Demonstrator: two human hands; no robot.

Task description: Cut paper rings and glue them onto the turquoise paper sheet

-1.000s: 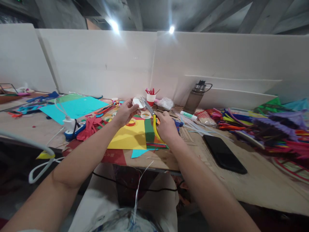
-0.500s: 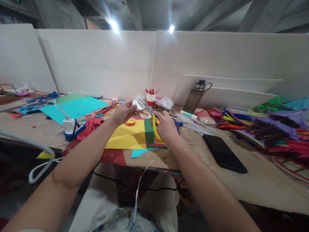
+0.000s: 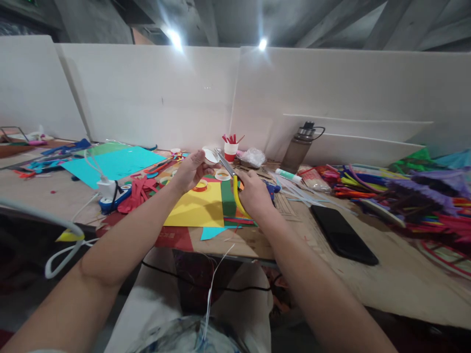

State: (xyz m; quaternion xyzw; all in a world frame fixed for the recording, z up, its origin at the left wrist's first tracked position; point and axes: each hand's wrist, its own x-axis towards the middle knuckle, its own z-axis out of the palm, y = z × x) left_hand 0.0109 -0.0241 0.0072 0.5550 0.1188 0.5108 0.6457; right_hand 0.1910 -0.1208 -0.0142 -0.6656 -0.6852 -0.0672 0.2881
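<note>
My left hand (image 3: pixel 189 171) pinches a small round white piece (image 3: pixel 211 156) and holds it up above the table. In my right hand (image 3: pixel 252 192) are yellow-handled scissors (image 3: pixel 231 177), fingers closed through the handles. Their metal blades point up and left, with the tips touching the edge of the white piece. Both hands hover over a yellow sheet (image 3: pixel 196 208) and a green strip (image 3: pixel 228 201) lying on the table.
Tape rolls (image 3: pixel 200 186) lie behind the sheets. A red-and-white cup of sticks (image 3: pixel 230 148), a grey bottle (image 3: pixel 300 146), a black phone (image 3: pixel 344 234), a cyan sheet (image 3: pixel 114 163), a white charger (image 3: pixel 106 188) and a heap of pipe cleaners (image 3: pixel 401 193) surround the work spot.
The white piece has turned slightly in my left fingers, dipping and rising a little against the scissor blades. Both arms stay where they were.
</note>
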